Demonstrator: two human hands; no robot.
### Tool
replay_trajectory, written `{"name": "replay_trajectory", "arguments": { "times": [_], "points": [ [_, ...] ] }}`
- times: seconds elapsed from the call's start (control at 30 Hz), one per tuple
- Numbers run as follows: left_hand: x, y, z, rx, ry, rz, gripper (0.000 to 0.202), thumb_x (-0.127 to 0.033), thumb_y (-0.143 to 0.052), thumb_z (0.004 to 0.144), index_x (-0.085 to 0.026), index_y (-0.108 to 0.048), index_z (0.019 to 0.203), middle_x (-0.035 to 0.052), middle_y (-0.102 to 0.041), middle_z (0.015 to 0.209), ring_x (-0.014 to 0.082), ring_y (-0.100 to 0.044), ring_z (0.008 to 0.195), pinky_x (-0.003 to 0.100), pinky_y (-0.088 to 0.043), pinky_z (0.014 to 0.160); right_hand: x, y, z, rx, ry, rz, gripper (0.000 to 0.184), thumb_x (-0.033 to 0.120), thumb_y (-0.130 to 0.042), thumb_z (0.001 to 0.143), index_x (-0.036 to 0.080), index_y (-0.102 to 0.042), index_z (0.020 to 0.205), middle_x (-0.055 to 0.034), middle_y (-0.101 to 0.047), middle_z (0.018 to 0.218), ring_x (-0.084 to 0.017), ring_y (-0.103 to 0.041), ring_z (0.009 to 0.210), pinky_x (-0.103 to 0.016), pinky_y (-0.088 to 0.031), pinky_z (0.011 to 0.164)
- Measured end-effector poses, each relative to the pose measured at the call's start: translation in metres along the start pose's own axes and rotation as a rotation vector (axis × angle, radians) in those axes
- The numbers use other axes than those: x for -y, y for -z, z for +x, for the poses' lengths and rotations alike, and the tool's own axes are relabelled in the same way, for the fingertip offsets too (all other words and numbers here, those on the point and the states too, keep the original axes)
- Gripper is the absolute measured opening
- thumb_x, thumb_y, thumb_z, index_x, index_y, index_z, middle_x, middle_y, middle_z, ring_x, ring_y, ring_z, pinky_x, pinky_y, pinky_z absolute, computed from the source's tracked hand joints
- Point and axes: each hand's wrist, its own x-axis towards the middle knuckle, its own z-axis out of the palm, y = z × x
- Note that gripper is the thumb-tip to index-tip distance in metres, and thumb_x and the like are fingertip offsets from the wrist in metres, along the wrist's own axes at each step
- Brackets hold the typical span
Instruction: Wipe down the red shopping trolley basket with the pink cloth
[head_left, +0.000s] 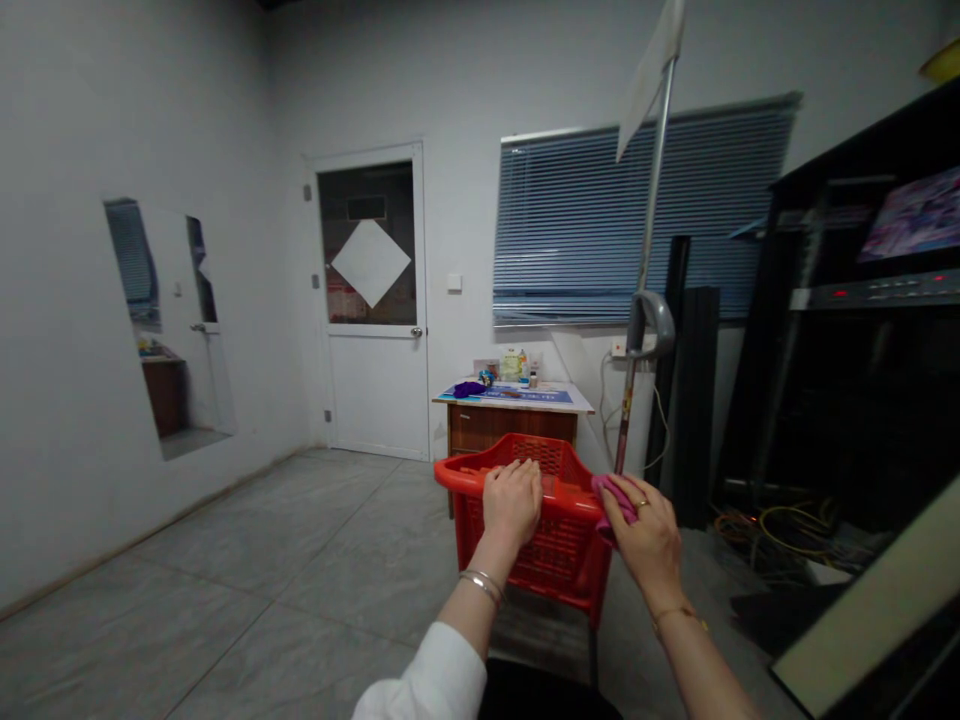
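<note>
A red plastic basket [487, 475] stands in front of me on a cart frame. My left hand [512, 500] grips its near rim with the fingers curled over the edge; a bracelet sits on that wrist. My right hand [646, 535] is closed on a pink cloth [613, 492] and presses it against the basket's right near corner. A ring shows on one finger of that hand. A metal pole [646, 250] with a grey handle rises just behind the cloth.
A wooden desk [495, 425] with small items stands behind the basket. A white door [373, 300] is at the back, a window with blue blinds [592, 220] to its right. Dark shelving [862, 350] and cables fill the right side. The floor is grey tile [262, 580].
</note>
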Motion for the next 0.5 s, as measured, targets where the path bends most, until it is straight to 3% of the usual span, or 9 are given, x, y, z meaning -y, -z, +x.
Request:
{"name": "replay_trajectory", "arguments": {
  "times": [0.1,0.17,0.3,0.5],
  "points": [
    [-0.003,-0.002,0.0,-0.009,0.019,-0.008,0.029,-0.02,-0.045,0.095,-0.022,-0.068,0.114,0.0035,-0.07,0.119,0.022,-0.063,0.113,0.042,-0.044,0.093,-0.007,0.0,0.001,-0.035,-0.242,0.094,0.05,0.06,-0.054,0.083,0.019,-0.07,0.108,-0.0113,-0.064,0.111,-0.022,-0.059,0.101,-0.04,-0.045,0.094],
    [-0.004,-0.003,0.0,-0.015,0.044,-0.009,0.029,-0.019,-0.046,0.095,-0.022,-0.068,0.113,0.0034,-0.07,0.118,0.0224,-0.063,0.113,0.043,-0.043,0.094,-0.006,-0.001,0.001,-0.047,-0.279,0.093,0.051,0.06,-0.053,0.084,0.018,-0.07,0.109,-0.0118,-0.064,0.109,-0.023,-0.06,0.099,-0.04,-0.046,0.091],
    [-0.005,-0.005,-0.001,-0.017,0.075,-0.005,0.029,-0.019,-0.047,0.094,-0.021,-0.068,0.113,0.0033,-0.07,0.118,0.0226,-0.062,0.113,0.045,-0.042,0.096,0.01,-0.003,-0.004,-0.075,-0.037,-0.066,0.039,0.05,-0.053,0.088,0.02,-0.071,0.105,-0.0112,-0.064,0.111,-0.023,-0.059,0.105,-0.039,-0.047,0.093],
    [-0.002,-0.003,0.0,-0.008,0.059,0.01,0.029,-0.018,-0.046,0.095,-0.022,-0.068,0.113,0.0043,-0.07,0.118,0.0228,-0.062,0.114,0.044,-0.043,0.095,0.056,-0.022,-0.027,-0.064,0.343,-0.197,0.027,0.029,-0.059,0.088,0.021,-0.067,0.113,-0.0089,-0.064,0.116,-0.022,-0.055,0.114,-0.042,-0.042,0.104]
  ]
}}
